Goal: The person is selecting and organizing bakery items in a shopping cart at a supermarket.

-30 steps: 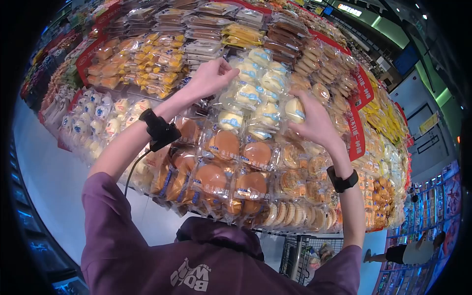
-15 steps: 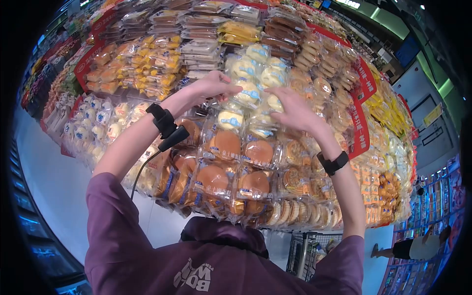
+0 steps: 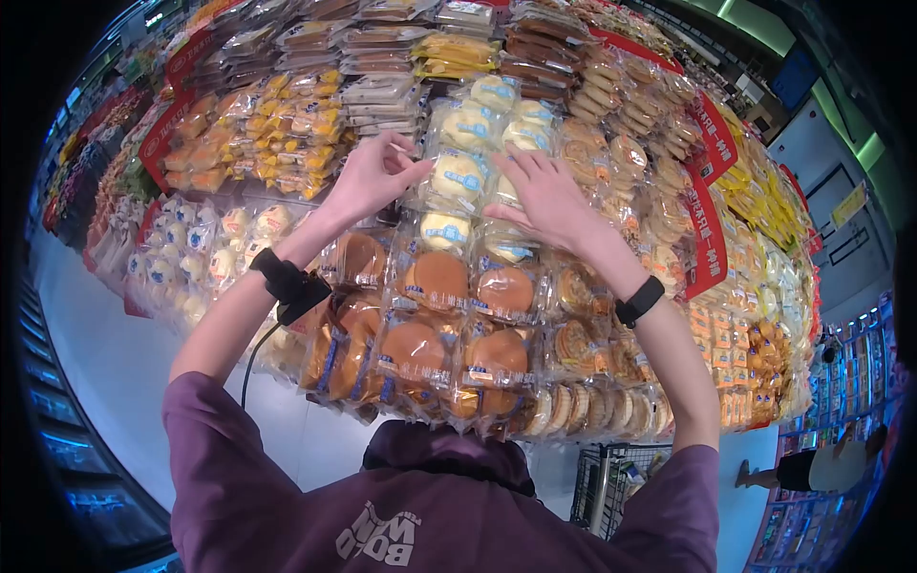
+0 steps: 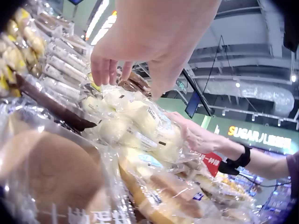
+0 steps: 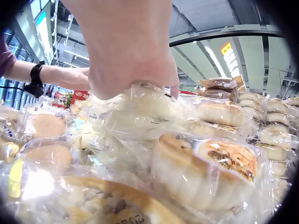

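Observation:
Clear-wrapped packs of pale round buns (image 3: pixel 458 177) with blue labels are stacked in two columns at the middle of the display. My left hand (image 3: pixel 374 177) is at the left side of this stack, its thumb pointing at a wrapper edge. In the left wrist view its fingers (image 4: pixel 106 70) hang over the stack's top, well apart from the thumb. My right hand (image 3: pixel 552 202) rests on the right column with fingers spread, covering part of the packs. In the right wrist view its palm sits right over the top pale packs (image 5: pixel 149 105).
Wrapped brown round cakes (image 3: pixel 430 277) lie nearest my body, with filled pastries (image 3: pixel 578 286) to their right. Yellow-wrapped packs (image 3: pixel 458 53) are stacked behind the pale buns. A red sign strip (image 3: pixel 705 239) borders the right side. A shopping cart (image 3: pixel 611 482) stands below the display.
My right hand has moved left onto the pale buns, with a pale pack shifting beside its fingers and now mostly covered. The left hand moved inward, then slightly back to the left.

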Tool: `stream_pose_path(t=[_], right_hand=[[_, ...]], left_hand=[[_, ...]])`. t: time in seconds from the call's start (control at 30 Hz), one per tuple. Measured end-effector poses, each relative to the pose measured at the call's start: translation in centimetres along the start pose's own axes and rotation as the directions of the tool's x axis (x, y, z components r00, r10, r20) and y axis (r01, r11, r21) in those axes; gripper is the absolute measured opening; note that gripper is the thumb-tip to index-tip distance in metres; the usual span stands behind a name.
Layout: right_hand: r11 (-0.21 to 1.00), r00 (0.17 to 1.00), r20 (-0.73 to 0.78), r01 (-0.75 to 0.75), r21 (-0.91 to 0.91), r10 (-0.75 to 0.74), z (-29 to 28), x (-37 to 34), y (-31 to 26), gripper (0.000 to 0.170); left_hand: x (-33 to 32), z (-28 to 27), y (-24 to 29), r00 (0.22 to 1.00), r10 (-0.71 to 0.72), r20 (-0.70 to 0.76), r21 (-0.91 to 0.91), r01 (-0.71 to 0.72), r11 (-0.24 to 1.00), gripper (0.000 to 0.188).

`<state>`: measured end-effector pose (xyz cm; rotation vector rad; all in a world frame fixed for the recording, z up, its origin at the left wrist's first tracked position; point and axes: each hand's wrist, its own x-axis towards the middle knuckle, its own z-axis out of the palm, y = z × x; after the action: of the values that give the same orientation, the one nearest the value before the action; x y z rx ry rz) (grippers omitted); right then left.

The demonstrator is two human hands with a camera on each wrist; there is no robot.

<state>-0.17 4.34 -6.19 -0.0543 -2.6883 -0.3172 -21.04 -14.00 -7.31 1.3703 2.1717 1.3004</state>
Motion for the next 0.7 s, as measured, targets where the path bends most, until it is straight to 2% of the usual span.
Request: stream_pose_path(t=[0.03, 0.07, 0.1, 0.13, 0.23, 0.27, 0.3, 0.47, 0.57, 0.7], right_hand=[[1.0, 1.0, -0.003, 0.0, -0.001, 0.0, 0.0, 0.1, 0.0, 0.064], [1.0, 1.0, -0.004, 0.002, -0.001, -0.002, -0.1, 0.1, 0.0, 0.065], [1.0, 1.0, -0.004, 0.004, 0.0, -0.004, -0.2, 0.2, 0.0, 0.067], [1.0, 1.0, -0.016, 0.002, 0.0, -0.002, -0.4, 0.3, -0.2, 0.069], [1.0, 0.999, -0.051, 0.001, -0.024, -0.002, -0.7, 0.8, -0.2, 0.075], [0.999, 0.998, -0.064, -0.006, -0.047, 0.003, -0.4, 1.0, 0.0, 0.077], [0.997, 0.997, -0.078, -0.017, -0.07, 0.012, 0.0, 1.1, 0.2, 0.078], [0.987, 0.987, 0.117, -0.125, 0.105, 0.113, 0.9, 1.4, 1.1, 0.08], [0.983, 0.981, 0.164, -0.124, 0.137, 0.101, 0.9, 1.0, 1.8, 0.077], [0.99, 0.98, 0.163, -0.122, 0.065, 0.11, 0.8, 1.4, 1.5, 0.074]], left_hand=[[-0.2, 0.1, 0.4, 0.982, 0.182, -0.055, 0.148, -0.173, 0.974, 0.061], [-0.5, 0.2, 0.9, 0.928, 0.363, -0.083, 0.3, -0.324, 0.897, 0.064], [-0.6, 0.2, 1.4, 0.843, 0.532, -0.081, 0.446, -0.447, 0.776, 0.067], [-0.6, -0.2, 2.6, 0.853, 0.514, 0.095, 0.448, -0.497, 0.743, 0.081], [0.9, 1.3, 3.1, 0.655, 0.688, 0.312, 0.578, -0.706, 0.41, 0.094], [1.5, 2.1, 2.9, 0.669, 0.654, 0.353, 0.604, -0.697, 0.387, 0.107], [2.0, 2.8, 2.7, 0.683, 0.642, 0.347, 0.613, -0.684, 0.396, 0.11], [3.6, 4.6, 1.3, 0.763, 0.556, 0.329, 0.675, -0.602, 0.427, 0.122], [3.2, 4.5, 0.8, 0.79, 0.535, 0.3, 0.673, -0.573, 0.468, 0.123], [3.6, 5.1, 0.2, 0.806, 0.538, 0.247, 0.624, -0.556, 0.548, 0.118]])
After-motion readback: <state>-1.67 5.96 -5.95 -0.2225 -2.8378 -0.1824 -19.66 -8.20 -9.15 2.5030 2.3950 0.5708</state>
